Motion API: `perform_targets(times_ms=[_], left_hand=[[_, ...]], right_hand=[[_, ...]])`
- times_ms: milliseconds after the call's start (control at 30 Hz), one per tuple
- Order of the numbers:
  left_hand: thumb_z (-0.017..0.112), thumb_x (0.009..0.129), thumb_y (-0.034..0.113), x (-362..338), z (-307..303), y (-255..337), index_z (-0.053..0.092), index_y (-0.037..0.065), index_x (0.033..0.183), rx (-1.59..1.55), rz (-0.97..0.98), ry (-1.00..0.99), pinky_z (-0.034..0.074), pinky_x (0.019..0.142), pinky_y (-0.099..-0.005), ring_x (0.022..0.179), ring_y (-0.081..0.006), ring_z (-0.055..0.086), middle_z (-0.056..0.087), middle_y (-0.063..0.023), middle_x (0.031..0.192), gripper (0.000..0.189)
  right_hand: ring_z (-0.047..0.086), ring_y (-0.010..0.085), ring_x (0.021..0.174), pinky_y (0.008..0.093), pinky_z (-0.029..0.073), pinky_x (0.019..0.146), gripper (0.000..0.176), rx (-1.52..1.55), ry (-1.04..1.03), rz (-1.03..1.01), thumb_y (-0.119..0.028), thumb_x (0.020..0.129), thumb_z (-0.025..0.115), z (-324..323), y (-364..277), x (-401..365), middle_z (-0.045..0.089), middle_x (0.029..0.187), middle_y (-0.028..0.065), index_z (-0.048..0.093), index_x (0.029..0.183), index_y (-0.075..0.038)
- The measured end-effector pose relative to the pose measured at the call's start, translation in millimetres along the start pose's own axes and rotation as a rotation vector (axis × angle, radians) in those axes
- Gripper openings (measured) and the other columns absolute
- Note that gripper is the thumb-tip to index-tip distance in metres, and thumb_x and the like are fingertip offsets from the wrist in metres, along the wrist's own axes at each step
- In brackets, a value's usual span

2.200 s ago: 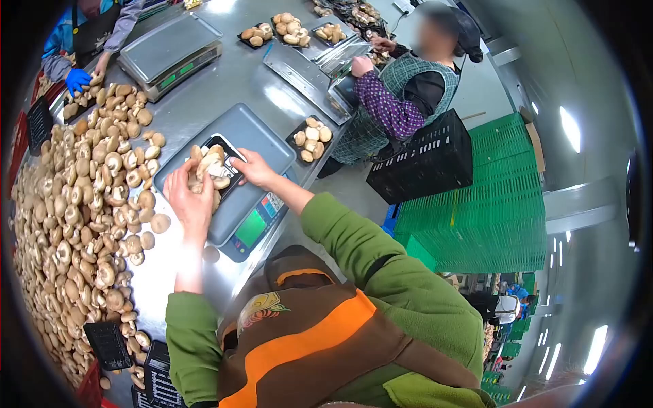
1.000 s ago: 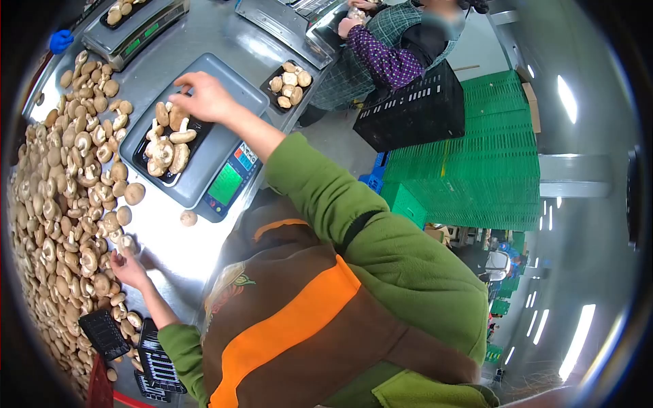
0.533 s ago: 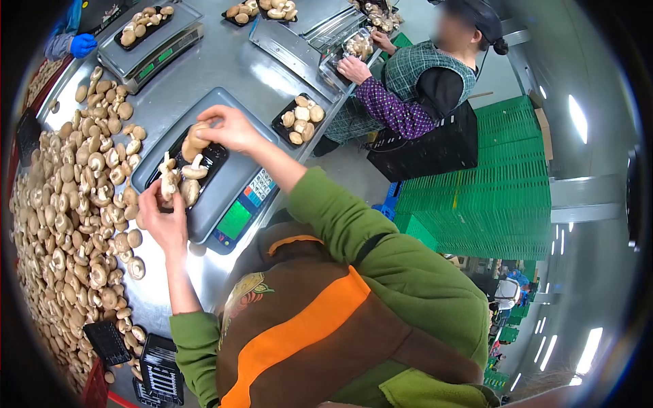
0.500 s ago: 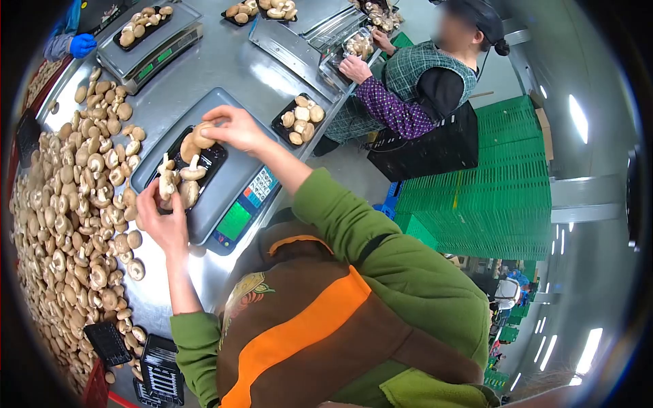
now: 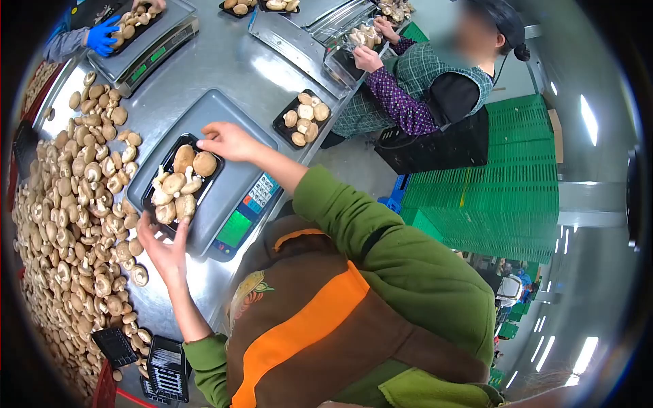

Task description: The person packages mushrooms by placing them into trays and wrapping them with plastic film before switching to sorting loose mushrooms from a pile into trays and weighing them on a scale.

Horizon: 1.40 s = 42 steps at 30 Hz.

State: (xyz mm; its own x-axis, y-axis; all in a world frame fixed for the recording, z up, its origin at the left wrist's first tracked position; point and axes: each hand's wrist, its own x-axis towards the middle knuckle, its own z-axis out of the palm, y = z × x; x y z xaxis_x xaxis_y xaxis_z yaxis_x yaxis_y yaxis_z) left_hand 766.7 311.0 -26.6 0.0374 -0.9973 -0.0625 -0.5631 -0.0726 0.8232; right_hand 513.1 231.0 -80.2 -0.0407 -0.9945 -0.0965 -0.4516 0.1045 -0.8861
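Observation:
A black plastic tray of shiitake mushrooms sits on the grey platform of a digital scale, whose display glows green. At the tray's near end my left hand has its thumb and fingers around the rim, the thumb beside a mushroom. My right hand grips the far corner of the tray between thumb and fingers. Several mushrooms lie in the tray, some caps up, others with pale stems showing.
Loose mushrooms heap along the table's left side. Stacked black trays stand at the lower left. A filled tray lies beyond the scale. A co-worker handles a pack at the right; a blue-gloved hand reaches another scale.
My right hand has let go of a mushroom, now in the tray, and moved to the tray's far corner. My left hand has slid down from the mushrooms to the near end.

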Motion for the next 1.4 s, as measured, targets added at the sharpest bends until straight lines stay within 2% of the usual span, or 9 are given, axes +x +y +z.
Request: perform_targets(times_ms=[367, 567, 700, 967, 1167, 1233, 1300, 1333, 1400], left_hand=[[0.088, 0.058, 0.021, 39, 48, 33, 0.039, 0.005, 0.136, 0.096, -0.064, -0.077, 0.041, 0.094, -0.039, 0.109, -0.0318, 0.048, 0.047, -0.0191, 0.119, 0.093], [0.087, 0.057, 0.023, 104, 119, 114, 0.043, 0.007, 0.132, 0.085, 0.32, -0.083, 0.039, 0.094, -0.0422, 0.108, -0.0342, 0.046, 0.047, -0.0193, 0.115, 0.089], [0.082, 0.065, 0.029, 136, 187, 162, 0.039, 0.006, 0.135, -0.021, 0.182, -0.222, 0.038, 0.097, -0.0407, 0.111, -0.0342, 0.045, 0.044, -0.0216, 0.117, 0.085], [0.069, 0.069, 0.027, 154, 311, 120, 0.04, 0.004, 0.135, -0.17, -0.443, -0.408, 0.037, 0.1, -0.0405, 0.117, -0.0383, 0.046, 0.046, -0.0286, 0.126, 0.076], [0.063, 0.069, 0.014, 142, 338, 97, 0.035, -0.004, 0.134, -0.408, -0.593, -0.541, 0.041, 0.096, -0.0361, 0.113, -0.0314, 0.053, 0.051, -0.024, 0.126, 0.073], [0.062, 0.074, 0.014, 135, 324, 110, 0.041, -0.007, 0.123, -0.657, -0.414, -0.719, 0.048, 0.086, -0.0356, 0.103, -0.0283, 0.058, 0.059, -0.0201, 0.114, 0.058], [0.066, 0.077, 0.021, 115, 303, 117, 0.044, -0.002, 0.121, -0.565, -0.051, -0.487, 0.049, 0.083, -0.0382, 0.096, -0.035, 0.059, 0.059, -0.0219, 0.106, 0.054], [0.067, 0.078, 0.02, 100, 273, 123, 0.043, -0.002, 0.123, -0.64, 0.001, -0.435, 0.05, 0.082, -0.0375, 0.095, -0.0326, 0.06, 0.057, -0.0217, 0.108, 0.055], [0.066, 0.081, 0.012, 71, 190, 131, 0.04, 0.001, 0.128, -0.744, 0.026, -0.301, 0.05, 0.08, -0.0315, 0.091, -0.0207, 0.06, 0.058, -0.0154, 0.107, 0.055]], right_hand=[[0.057, 0.0331, 0.101, 0.0394, 0.045, 0.089, 0.055, -0.082, 0.104, 0.109, -0.035, 0.072, 0.072, -19, 5, 10, 0.059, 0.104, 0.0201, 0.06, 0.112, -0.001], [0.062, 0.0308, 0.092, 0.0371, 0.048, 0.084, 0.05, -0.03, 0.379, 0.026, -0.031, 0.071, 0.072, -139, 28, 54, 0.064, 0.097, 0.0203, 0.062, 0.108, 0.0], [0.054, 0.0289, 0.114, 0.0335, 0.042, 0.097, 0.064, -0.077, 0.22, 0.246, -0.03, 0.078, 0.067, -221, 44, 91, 0.054, 0.125, 0.0214, 0.048, 0.128, 0.004], [0.055, 0.0284, 0.114, 0.0324, 0.042, 0.097, 0.062, -0.265, 0.015, 0.468, -0.031, 0.074, 0.068, -221, 193, 136, 0.056, 0.125, 0.0186, 0.053, 0.126, -0.001], [0.054, 0.0296, 0.115, 0.0346, 0.041, 0.098, 0.062, -0.296, 0.06, 0.536, -0.035, 0.075, 0.068, -228, 181, 100, 0.055, 0.125, 0.0197, 0.053, 0.124, 0.001], [0.057, 0.0304, 0.108, 0.0355, 0.044, 0.093, 0.058, 0.194, 0.342, 0.439, -0.035, 0.076, 0.068, -225, 203, 57, 0.058, 0.12, 0.0212, 0.056, 0.121, 0.0], [0.065, 0.0241, 0.091, 0.0348, 0.05, 0.081, 0.048, 0.198, 0.37, 0.194, -0.032, 0.079, 0.067, -225, 136, 54, 0.066, 0.105, 0.0185, 0.061, 0.114, 0.0], [0.064, 0.0204, 0.094, 0.0337, 0.049, 0.082, 0.042, -0.507, 0.204, 0.391, -0.026, 0.082, 0.065, -232, 123, 93, 0.066, 0.108, 0.0156, 0.061, 0.113, 0.001], [0.063, 0.0161, 0.09, 0.0276, 0.049, 0.076, 0.032, -0.251, 0.269, 0.227, -0.017, 0.086, 0.061, -214, 115, 102, 0.067, 0.102, 0.0091, 0.062, 0.114, 0.001]])
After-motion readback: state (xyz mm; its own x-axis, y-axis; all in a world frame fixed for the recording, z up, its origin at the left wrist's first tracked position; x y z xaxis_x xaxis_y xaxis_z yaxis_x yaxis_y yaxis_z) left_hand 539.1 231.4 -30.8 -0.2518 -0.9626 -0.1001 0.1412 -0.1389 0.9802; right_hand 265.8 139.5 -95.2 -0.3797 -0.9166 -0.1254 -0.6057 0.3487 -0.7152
